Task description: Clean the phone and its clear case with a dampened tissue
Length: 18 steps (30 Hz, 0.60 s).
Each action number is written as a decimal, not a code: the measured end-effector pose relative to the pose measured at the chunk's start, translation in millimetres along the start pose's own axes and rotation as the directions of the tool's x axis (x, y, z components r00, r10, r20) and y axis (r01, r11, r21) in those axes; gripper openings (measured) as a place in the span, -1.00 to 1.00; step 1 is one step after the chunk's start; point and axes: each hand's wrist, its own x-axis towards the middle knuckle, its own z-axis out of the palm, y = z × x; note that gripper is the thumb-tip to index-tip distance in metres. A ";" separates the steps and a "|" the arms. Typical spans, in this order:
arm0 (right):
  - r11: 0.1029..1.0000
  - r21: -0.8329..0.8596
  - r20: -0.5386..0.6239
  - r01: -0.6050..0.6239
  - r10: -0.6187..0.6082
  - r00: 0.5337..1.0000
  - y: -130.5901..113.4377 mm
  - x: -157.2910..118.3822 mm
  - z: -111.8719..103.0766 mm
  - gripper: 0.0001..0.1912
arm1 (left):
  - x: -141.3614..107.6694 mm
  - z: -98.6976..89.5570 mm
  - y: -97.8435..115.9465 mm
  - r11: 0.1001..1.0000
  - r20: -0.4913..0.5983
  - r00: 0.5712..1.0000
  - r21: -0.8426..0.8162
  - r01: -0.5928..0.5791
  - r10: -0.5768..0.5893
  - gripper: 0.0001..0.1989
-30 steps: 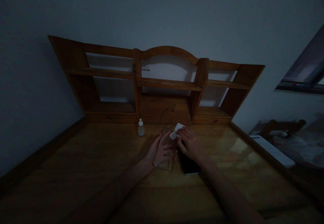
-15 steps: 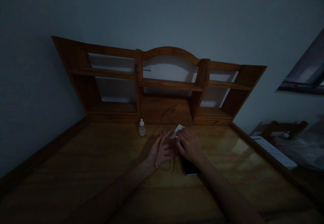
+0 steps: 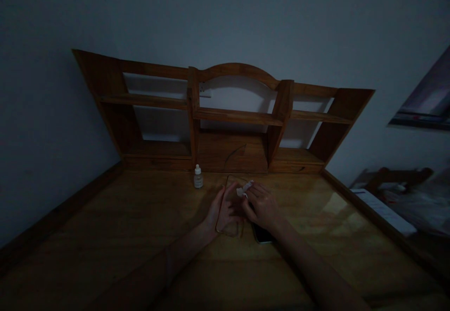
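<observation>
A clear, see-through phone case [image 3: 230, 228] is held tilted in my left hand [image 3: 220, 210], whose fingers show through it. My right hand [image 3: 262, 205] pinches a small white tissue [image 3: 245, 188] at the upper right part of the case. Whether the tissue touches the case is hard to tell in the dim light. Beneath my right hand lies a dark phone [image 3: 263, 234] on the wooden desk, mostly covered by the hand. A small dropper bottle [image 3: 198, 180] with a white top stands upright to the left of the case.
Behind the hands a wooden shelf unit [image 3: 239, 116] runs along the back of the desk [image 3: 140, 226]. Past the right edge of the desk are a white flat item [image 3: 385, 211] and a wooden chair back [image 3: 404, 175].
The tissue in my right hand has shifted slightly down and left and looks more crumpled. My right hand has moved a little left, covering more of the phone.
</observation>
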 end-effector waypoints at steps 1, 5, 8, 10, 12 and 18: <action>1.000 0.001 -0.001 0.001 -0.001 1.000 -1.3 -0.1 0.1 -0.87 | -0.1 -0.1 -0.2 1.000 -0.004 1.000 -0.008 -0.001 0.001 -0.39; 1.000 0.010 0.011 0.013 -0.013 1.000 -7.6 -0.5 0.3 -0.85 | 3.5 -4.5 -2.2 0.998 -0.026 1.000 -0.062 -0.017 0.015 -0.41; 0.997 0.059 0.040 0.041 -0.044 0.998 -13.1 -1.2 0.5 -0.84 | 8.1 -7.4 -2.1 0.992 -0.053 0.998 -0.111 -0.052 0.046 -0.43; 0.991 0.124 0.052 0.054 -0.061 0.997 -16.4 -2.1 0.4 -0.84 | 9.2 -5.9 -0.3 0.985 -0.075 0.995 -0.151 -0.077 0.066 -0.44; 0.976 0.209 0.064 0.055 -0.069 0.996 -18.9 -3.5 0.1 -0.82 | 7.7 -2.0 2.1 0.981 -0.082 0.994 -0.171 -0.089 0.076 -0.44; 0.639 0.730 0.165 -0.244 0.181 0.970 -17.1 -11.4 6.8 -0.70 | 2.4 -2.2 5.0 0.990 -0.059 0.998 -0.139 -0.026 0.018 -0.40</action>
